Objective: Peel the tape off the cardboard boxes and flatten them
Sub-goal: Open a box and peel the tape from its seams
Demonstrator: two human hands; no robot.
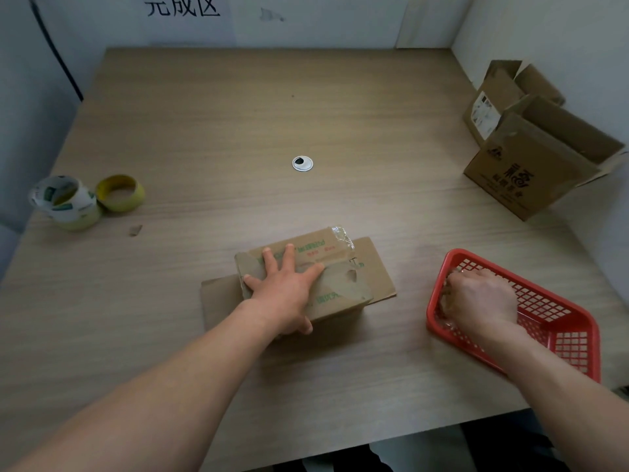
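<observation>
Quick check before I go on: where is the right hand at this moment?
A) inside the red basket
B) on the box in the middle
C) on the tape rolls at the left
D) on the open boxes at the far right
A: the right hand reaches down into the red basket, while the left hand lies flat on the middle cardboard box.

- Three standing cardboard boxes: one taped box [326, 247] mid-table, a labelled open box [493, 103] and a printed open box [517, 172] far right
- One flat cardboard sheet [374, 267] under the taped box
- Three tape rolls: white printed roll [56, 195], pale roll [81, 221] beneath it, yellow roll [121, 193] beside them
- One red basket [558, 321]
- One crumpled tape wad [445, 298] in the basket
- One cardboard scrap [135, 229]
- One cable grommet [302, 163]
- Two hands: left hand [286, 294], right hand [483, 301]
</observation>
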